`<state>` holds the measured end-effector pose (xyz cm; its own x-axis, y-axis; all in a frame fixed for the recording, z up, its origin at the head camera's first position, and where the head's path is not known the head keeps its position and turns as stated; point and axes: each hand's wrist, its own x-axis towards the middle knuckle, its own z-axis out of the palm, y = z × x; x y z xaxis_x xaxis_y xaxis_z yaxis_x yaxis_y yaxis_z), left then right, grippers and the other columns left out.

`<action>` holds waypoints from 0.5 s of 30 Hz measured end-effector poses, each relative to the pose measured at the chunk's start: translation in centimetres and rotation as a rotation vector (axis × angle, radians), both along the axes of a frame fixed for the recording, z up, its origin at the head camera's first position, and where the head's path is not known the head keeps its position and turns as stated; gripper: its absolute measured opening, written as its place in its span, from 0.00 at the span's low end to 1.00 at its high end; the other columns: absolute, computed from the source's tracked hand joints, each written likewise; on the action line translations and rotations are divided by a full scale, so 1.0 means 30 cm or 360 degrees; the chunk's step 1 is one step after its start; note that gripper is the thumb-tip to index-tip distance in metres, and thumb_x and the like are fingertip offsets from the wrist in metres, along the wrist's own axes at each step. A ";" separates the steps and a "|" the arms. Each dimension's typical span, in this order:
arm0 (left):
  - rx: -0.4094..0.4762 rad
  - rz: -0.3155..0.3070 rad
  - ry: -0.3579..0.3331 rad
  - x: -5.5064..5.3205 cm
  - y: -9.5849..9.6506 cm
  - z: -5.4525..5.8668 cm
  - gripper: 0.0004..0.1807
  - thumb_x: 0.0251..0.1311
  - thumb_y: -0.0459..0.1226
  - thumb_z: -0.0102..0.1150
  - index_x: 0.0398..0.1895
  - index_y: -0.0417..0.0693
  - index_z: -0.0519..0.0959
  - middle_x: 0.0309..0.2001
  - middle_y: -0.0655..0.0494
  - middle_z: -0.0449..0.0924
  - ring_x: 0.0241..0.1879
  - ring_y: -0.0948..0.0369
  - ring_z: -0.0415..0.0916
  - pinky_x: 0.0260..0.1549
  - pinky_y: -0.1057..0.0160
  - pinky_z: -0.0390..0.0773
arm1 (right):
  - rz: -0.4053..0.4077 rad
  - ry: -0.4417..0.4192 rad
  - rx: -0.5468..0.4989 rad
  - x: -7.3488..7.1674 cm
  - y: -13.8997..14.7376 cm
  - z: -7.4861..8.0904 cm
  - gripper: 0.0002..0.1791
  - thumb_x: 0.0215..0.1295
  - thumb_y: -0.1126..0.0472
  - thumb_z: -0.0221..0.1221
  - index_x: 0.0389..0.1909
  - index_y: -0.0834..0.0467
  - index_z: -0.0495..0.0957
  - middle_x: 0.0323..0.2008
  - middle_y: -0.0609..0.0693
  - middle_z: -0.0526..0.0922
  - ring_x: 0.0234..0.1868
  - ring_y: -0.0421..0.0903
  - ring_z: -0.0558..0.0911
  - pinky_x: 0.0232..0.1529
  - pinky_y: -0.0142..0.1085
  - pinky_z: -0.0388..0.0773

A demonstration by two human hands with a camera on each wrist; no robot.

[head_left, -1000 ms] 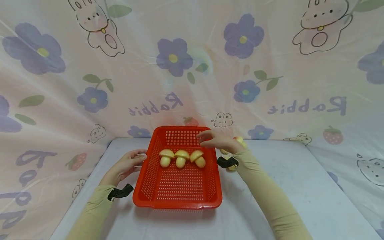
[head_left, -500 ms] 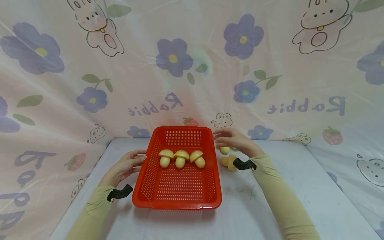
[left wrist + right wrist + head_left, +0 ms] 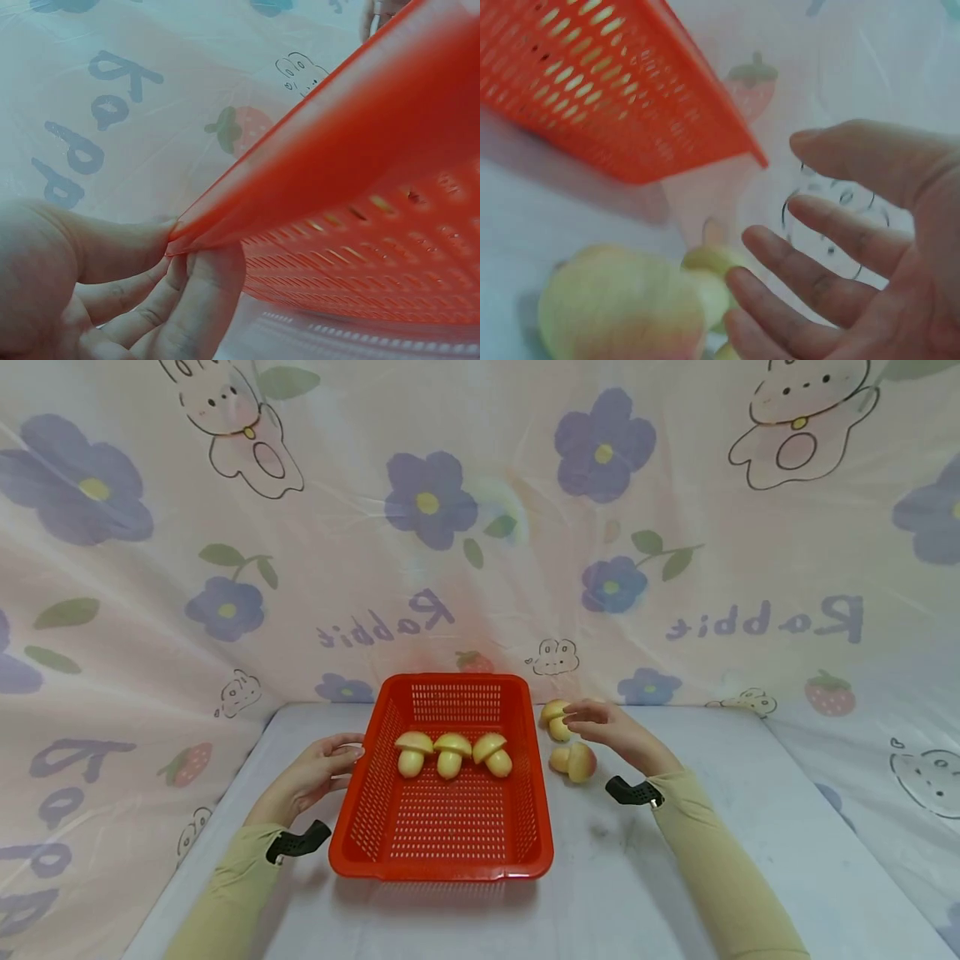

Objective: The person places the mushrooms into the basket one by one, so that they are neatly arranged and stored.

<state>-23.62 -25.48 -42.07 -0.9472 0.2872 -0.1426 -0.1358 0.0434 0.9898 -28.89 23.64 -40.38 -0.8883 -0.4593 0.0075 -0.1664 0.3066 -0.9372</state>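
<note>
My left hand (image 3: 315, 774) pinches the left rim of a red perforated plastic basket (image 3: 450, 871), thumb on top and fingers below, as the left wrist view shows. Three yellowish mushrooms (image 3: 451, 755) lie in a row across the basket floor, caps toward the back. Right of the basket, my right hand (image 3: 611, 732) hovers with fingers spread and holds nothing. Its fingertips overlap a mushroom (image 3: 556, 714) at the back in the head view. Closer to me lies another mushroom (image 3: 580, 763), its cap pointing right; it looms large and blurred in the right wrist view.
A white cloth covers the table (image 3: 720, 827). Behind and to the left hangs a curtain (image 3: 510, 593) printed with rabbits, flowers and strawberries, meeting the table's back edge just beyond the basket. Black wrist mounts (image 3: 633, 792) stick out from both sleeves.
My right hand has moved from over the basket to the right, out past its rim and down toward the mushrooms beside it. The left hand has kept its grip on the rim.
</note>
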 end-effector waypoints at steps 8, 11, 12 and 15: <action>0.0007 0.0006 -0.0007 0.001 -0.004 0.002 0.29 0.70 0.37 0.51 0.68 0.33 0.56 0.46 0.51 0.78 0.42 0.58 0.80 0.41 0.58 0.81 | -0.0061 -0.0040 -0.0003 0.009 0.072 -0.078 0.30 0.68 0.57 0.58 0.65 0.68 0.63 0.64 0.66 0.65 0.63 0.56 0.69 0.65 0.54 0.57; 0.0014 0.0005 -0.0010 0.002 -0.003 0.003 0.29 0.70 0.36 0.51 0.68 0.33 0.56 0.46 0.51 0.78 0.42 0.59 0.80 0.41 0.58 0.81 | -0.0095 -0.0056 0.0006 0.015 0.087 -0.102 0.30 0.67 0.57 0.59 0.65 0.66 0.64 0.63 0.67 0.66 0.62 0.57 0.69 0.63 0.55 0.59; 0.0015 0.0006 -0.0012 0.002 -0.002 0.004 0.29 0.70 0.36 0.51 0.68 0.33 0.56 0.46 0.50 0.78 0.42 0.59 0.80 0.41 0.58 0.81 | -0.0116 -0.0060 0.0012 0.016 0.091 -0.109 0.30 0.66 0.57 0.60 0.65 0.66 0.64 0.63 0.67 0.66 0.61 0.58 0.69 0.63 0.56 0.59; 0.0008 0.0004 -0.0010 0.003 0.002 0.006 0.29 0.70 0.36 0.51 0.69 0.33 0.55 0.46 0.50 0.78 0.42 0.59 0.80 0.41 0.58 0.81 | -0.0170 -0.0078 0.0042 0.017 0.099 -0.128 0.34 0.64 0.57 0.62 0.66 0.67 0.62 0.62 0.66 0.68 0.62 0.59 0.69 0.62 0.55 0.62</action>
<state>-23.54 -25.43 -41.87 -0.9471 0.2856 -0.1468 -0.1418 0.0380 0.9892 -28.38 26.61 -44.20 -0.9313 -0.3612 -0.0479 -0.0856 0.3447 -0.9348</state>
